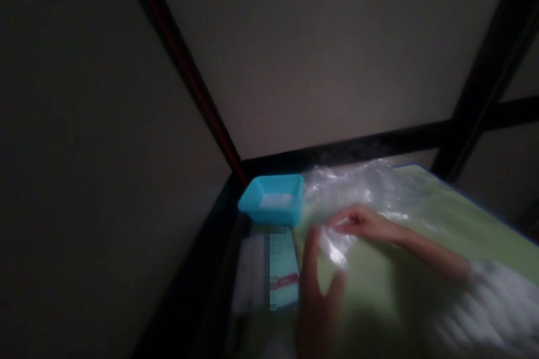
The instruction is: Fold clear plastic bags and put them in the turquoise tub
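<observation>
My right hand [360,221] pinches the edge of a small clear plastic bag [338,252] over the green tabletop [379,286]. My left hand [319,291] is close by on the left, its thumb and fingers spread apart. Its fingertips are near the bag's left edge; blur hides whether they touch it. Behind my right hand lies a heap of crumpled clear plastic [366,188].
A turquoise plastic tray [272,216] with something white inside stands at the back left. In front of it lie a pale green printed packet or booklet [287,255] and a greyish flat item [250,275]. Walls with dark beams [412,137] rise behind and at the left.
</observation>
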Tool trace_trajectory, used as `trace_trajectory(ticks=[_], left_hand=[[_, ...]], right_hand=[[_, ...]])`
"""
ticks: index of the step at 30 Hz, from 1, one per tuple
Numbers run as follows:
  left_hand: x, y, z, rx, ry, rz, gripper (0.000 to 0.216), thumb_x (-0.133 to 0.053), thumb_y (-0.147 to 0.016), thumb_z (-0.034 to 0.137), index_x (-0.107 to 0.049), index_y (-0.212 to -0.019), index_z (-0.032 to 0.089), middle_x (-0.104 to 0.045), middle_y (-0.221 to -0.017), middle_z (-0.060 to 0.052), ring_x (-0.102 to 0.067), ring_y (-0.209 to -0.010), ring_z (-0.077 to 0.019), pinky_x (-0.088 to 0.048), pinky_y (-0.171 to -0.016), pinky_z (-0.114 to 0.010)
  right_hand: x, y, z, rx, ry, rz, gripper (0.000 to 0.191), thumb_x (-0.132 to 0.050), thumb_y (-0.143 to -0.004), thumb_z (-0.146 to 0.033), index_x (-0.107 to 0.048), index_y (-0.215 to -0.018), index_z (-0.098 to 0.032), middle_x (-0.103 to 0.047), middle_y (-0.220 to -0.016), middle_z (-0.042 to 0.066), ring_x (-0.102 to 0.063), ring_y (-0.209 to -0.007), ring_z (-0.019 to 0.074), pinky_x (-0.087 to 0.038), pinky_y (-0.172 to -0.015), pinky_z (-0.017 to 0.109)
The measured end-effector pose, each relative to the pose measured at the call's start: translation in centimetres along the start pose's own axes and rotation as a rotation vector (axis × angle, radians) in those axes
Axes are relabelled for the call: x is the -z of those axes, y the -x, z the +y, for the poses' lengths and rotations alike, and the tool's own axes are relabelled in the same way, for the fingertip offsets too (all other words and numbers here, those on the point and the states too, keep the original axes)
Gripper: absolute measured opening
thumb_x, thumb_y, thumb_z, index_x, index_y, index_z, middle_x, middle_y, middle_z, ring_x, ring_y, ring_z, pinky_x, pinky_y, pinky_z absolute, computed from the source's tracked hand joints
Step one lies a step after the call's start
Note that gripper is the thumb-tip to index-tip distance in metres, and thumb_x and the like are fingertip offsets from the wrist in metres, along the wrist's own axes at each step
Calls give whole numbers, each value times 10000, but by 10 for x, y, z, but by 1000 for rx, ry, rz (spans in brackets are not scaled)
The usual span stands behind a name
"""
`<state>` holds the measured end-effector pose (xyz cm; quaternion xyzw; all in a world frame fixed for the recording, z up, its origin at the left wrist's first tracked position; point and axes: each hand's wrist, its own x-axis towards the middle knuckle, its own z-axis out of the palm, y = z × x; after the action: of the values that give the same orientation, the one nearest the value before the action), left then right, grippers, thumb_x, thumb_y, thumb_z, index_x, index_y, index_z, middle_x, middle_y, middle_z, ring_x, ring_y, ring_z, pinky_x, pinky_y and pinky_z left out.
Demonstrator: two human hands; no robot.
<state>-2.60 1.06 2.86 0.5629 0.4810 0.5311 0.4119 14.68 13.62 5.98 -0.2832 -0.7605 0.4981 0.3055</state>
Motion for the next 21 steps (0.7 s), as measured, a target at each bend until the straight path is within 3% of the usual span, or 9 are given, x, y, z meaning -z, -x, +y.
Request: trace_trajectory(ticks=[4, 7, 11, 14, 21], left_hand=[[7, -14, 1, -58, -37, 40, 542, -605, -820, 253, -453, -1339, 284, -302, -1516, -31, -218, -1416, -258, -205, -1155, -401], [9, -29, 3, -84, 19, 124, 413, -641, -770, 256, -572, -1177, 238, -436, -1425, -67, -337, -1360, -270, -275, -1114, -398], [17, -61, -6, -3, 247, 341, 339, -665, -704, 235, -569, -1025, 189, -593, -1181, -82, -530, -1164, -234, -374, -1009, -366], [27, -79, -21, 52, 403, 462, 328, -675, -646, 225, -509, -927, 191, -615, -1010, -38, -594, -998, -184, -426, -919, -324], [44, -87, -47, 108, 555, 449, 343, -658, -716, 294, -516, -1021, 224, -621, -1083, -36, -589, -1074, -181, -456, -910, -306]], right_hand=[[0, 2, -4, 25, 27, -9, 329, -675, -763, -436, -744, -944, -170, -739, -903, 74, -673, -793, 186, -540, -715, 319], [2, 6, -9, 6, 61, 5, 338, -660, -771, -456, -748, -929, -171, -740, -891, 79, -675, -783, 191, -544, -699, 317], [5, 9, -20, 7, 122, 33, 361, -627, -788, -485, -750, -927, -176, -738, -831, 67, -670, -757, 192, -543, -678, 312], [7, 8, -31, -10, 170, 57, 354, -614, -798, -486, -750, -934, -189, -735, -806, 56, -665, -726, 193, -540, -647, 308], [5, 2, -29, -23, 190, 105, 300, -653, -777, -459, -755, -923, -217, -740, -868, 50, -669, -749, 203, -541, -654, 311]])
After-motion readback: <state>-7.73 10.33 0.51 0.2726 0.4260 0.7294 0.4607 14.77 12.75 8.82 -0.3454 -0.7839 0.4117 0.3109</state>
